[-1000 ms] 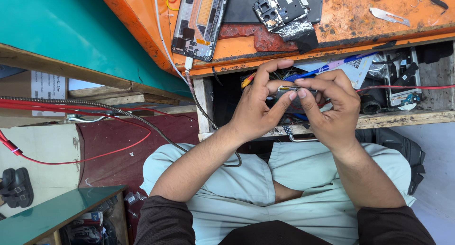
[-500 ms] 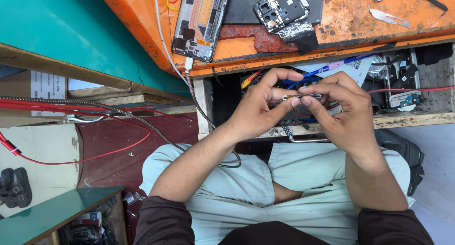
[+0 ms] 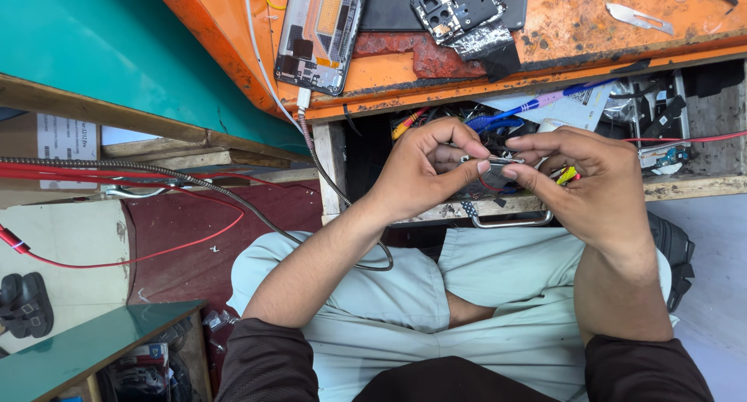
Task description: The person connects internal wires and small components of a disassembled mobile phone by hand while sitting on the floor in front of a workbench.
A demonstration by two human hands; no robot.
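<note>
Two hands meet just in front of the open drawer (image 3: 685,186) under the orange workbench (image 3: 591,36), and between them sits a small silver metal part (image 3: 492,161), thin and flat, too small to tell more. The left hand (image 3: 424,168) pinches its near end between thumb and fingertips; the right hand (image 3: 587,180) closes thumb and forefinger narrowly on the other end, so both hold the one piece. There is little open room here: the drawer's front edge lies just behind the knuckles, its metal handle (image 3: 510,219) just below them, and the person's pale trousers (image 3: 405,293) lie under the forearms. The bench top above the drawer is scuffed and stained. On it, above the left hand, lies an opened phone (image 3: 319,32) with a braided cable (image 3: 327,176) plugged in, running down past the drawer's left side; right of the phone rests a dark phone frame (image 3: 459,9). Inside the drawer, behind the fingers, crowd a blue pen (image 3: 537,104), red wire (image 3: 700,139) and loose parts. Left of the drawer stands a teal wall (image 3: 101,52).
</note>
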